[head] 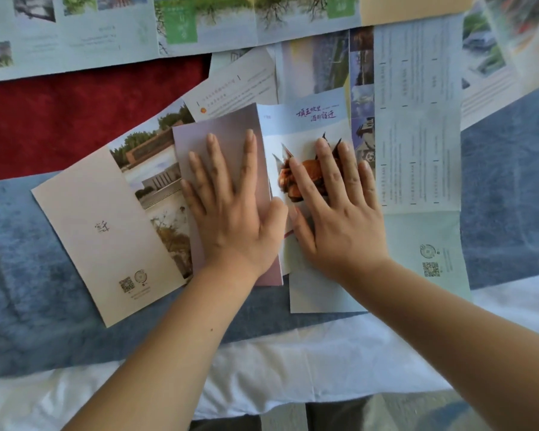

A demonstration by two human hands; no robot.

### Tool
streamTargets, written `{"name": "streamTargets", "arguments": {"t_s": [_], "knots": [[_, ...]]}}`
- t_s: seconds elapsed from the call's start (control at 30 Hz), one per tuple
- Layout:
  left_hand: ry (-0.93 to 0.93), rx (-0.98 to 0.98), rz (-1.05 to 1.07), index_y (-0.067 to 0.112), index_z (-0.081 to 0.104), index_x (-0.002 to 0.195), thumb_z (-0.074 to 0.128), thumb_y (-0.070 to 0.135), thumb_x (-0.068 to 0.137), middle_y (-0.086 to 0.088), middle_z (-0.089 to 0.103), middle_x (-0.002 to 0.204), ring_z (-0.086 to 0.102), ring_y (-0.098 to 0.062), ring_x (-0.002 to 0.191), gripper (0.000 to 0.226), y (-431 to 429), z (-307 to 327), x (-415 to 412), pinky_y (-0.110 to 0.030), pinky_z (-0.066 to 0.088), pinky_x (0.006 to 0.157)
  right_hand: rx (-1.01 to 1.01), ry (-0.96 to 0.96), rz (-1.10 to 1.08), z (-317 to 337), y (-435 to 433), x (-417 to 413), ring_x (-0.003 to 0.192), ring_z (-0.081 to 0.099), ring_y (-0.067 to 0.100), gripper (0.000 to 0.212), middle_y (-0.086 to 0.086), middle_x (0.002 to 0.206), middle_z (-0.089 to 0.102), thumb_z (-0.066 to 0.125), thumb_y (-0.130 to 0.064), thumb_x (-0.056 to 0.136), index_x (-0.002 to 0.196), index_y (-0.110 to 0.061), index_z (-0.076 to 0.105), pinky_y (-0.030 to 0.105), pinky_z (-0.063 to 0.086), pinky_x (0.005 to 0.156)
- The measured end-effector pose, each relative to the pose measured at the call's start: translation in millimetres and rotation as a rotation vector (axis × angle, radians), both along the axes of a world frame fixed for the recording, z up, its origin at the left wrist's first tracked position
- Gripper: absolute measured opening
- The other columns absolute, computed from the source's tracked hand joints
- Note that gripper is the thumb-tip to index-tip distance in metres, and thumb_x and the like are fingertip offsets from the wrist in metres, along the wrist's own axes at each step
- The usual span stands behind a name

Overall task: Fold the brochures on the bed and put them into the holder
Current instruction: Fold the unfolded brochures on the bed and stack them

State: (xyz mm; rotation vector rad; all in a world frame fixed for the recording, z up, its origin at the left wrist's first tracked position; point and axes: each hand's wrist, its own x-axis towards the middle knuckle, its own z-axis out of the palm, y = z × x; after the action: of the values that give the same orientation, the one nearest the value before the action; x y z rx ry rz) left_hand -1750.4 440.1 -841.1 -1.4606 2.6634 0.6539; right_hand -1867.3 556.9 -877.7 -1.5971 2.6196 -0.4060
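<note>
On the bed [511, 181], right of a cream brochure [106, 231] lying flat, the left hand [231, 209] presses its spread, flat grip on the mauve flap [218, 129] of a half-folded brochure [308, 119], the right hand [339, 213] just beside it pressing likewise on the pictured panel, an unfolded pale sheet [417, 126] farther right.

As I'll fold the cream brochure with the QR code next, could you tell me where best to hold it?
Pinch the cream brochure at its long left edge, coming from the left: that edge lies bare on the blue blanket, while its right side sits under the pink panel that the left hand presses.
</note>
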Motion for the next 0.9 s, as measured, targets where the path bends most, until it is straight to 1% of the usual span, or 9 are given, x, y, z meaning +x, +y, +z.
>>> {"name": "streamTargets", "arguments": {"t_s": [0.07, 0.17, 0.33, 0.5, 0.63, 0.7, 0.77, 0.83, 0.9], "knots": [[-0.059, -0.031, 0.001, 0.037, 0.0, 0.164, 0.033, 0.054, 0.089, -0.016, -0.009, 0.171, -0.012, -0.043, 0.156, 0.084, 2, -10, -4, -0.067, -0.004, 0.122, -0.01, -0.007, 0.004, 1, 1, -4, 0.159, 0.014, 0.033, 0.062, 0.012, 0.17, 0.022, 0.046, -0.051, 0.106, 0.162, -0.029, 0.032, 0.051, 0.014, 0.129], [-0.108, -0.13, -0.001, 0.032, 0.003, 0.164, 0.032, 0.062, 0.093, -0.02, -0.004, 0.171, -0.008, -0.046, 0.155, 0.083, 5, -22, -6, -0.068, -0.002, 0.121, -0.025, -0.027, -0.009, 2, 3, -7, 0.159, 0.015, 0.033, 0.06, 0.013, 0.17, 0.023, 0.045, -0.051, 0.107, 0.161, -0.028, 0.034, 0.05, 0.014, 0.129], [-0.107, -0.229, 0.01, 0.026, 0.011, 0.165, 0.029, 0.069, 0.096, -0.023, 0.005, 0.17, 0.0, -0.048, 0.155, 0.083, 7, -33, -9, -0.067, 0.0, 0.122, -0.017, -0.047, -0.003, 2, 1, -6, 0.159, 0.013, 0.035, 0.06, 0.015, 0.17, 0.022, 0.044, -0.049, 0.108, 0.162, -0.026, 0.033, 0.052, 0.014, 0.128], [-0.114, -0.241, 0.007, 0.024, 0.012, 0.165, 0.024, 0.067, 0.098, -0.024, 0.006, 0.169, 0.001, -0.049, 0.155, 0.08, 7, -37, -9, -0.07, 0.004, 0.12, -0.011, -0.061, -0.006, 1, 1, -5, 0.159, 0.013, 0.035, 0.06, 0.015, 0.17, 0.021, 0.045, -0.048, 0.107, 0.162, -0.026, 0.033, 0.052, 0.015, 0.128], [-0.124, -0.24, 0.009, 0.025, 0.01, 0.165, 0.022, 0.068, 0.098, -0.023, 0.006, 0.169, 0.0, -0.049, 0.155, 0.081, 7, -37, -10, -0.069, 0.003, 0.121, 0.003, -0.065, 0.003, 1, 0, -6, 0.16, 0.011, 0.035, 0.06, 0.014, 0.171, 0.019, 0.043, -0.048, 0.108, 0.163, -0.026, 0.031, 0.053, 0.015, 0.128], [-0.115, -0.23, 0.011, 0.025, 0.008, 0.165, 0.023, 0.068, 0.097, -0.022, 0.005, 0.17, -0.001, -0.047, 0.156, 0.082, 6, -36, -9, -0.067, 0.001, 0.122, 0.006, -0.063, 0.004, 2, 0, -5, 0.159, 0.011, 0.035, 0.06, 0.014, 0.171, 0.02, 0.043, -0.048, 0.107, 0.163, -0.026, 0.031, 0.053, 0.015, 0.128], [-0.104, -0.204, 0.027, 0.02, 0.006, 0.164, 0.025, 0.069, 0.096, -0.02, 0.004, 0.17, -0.003, -0.045, 0.156, 0.086, 5, -35, -9, -0.064, -0.002, 0.123, 0.01, -0.06, -0.002, 3, 0, -5, 0.159, 0.011, 0.035, 0.06, 0.014, 0.17, 0.02, 0.043, -0.048, 0.107, 0.162, -0.026, 0.032, 0.054, 0.016, 0.127], [-0.081, -0.167, 0.05, 0.013, 0.008, 0.164, 0.025, 0.069, 0.097, -0.018, 0.003, 0.171, -0.004, -0.042, 0.157, 0.089, 4, -32, -8, -0.06, -0.004, 0.125, 0.04, -0.055, -0.003, 6, -1, -3, 0.159, 0.01, 0.037, 0.061, 0.014, 0.171, 0.019, 0.041, -0.048, 0.108, 0.163, -0.025, 0.03, 0.056, 0.015, 0.127], [-0.038, -0.129, 0.061, 0.011, 0.012, 0.163, 0.027, 0.066, 0.098, -0.017, 0.005, 0.171, -0.004, -0.04, 0.157, 0.087, 2, -28, -6, -0.056, -0.003, 0.126, 0.088, -0.035, 0.005, 8, -3, 0, 0.159, 0.009, 0.039, 0.061, 0.015, 0.171, 0.017, 0.039, -0.048, 0.108, 0.163, -0.026, 0.028, 0.06, 0.013, 0.126]]}}
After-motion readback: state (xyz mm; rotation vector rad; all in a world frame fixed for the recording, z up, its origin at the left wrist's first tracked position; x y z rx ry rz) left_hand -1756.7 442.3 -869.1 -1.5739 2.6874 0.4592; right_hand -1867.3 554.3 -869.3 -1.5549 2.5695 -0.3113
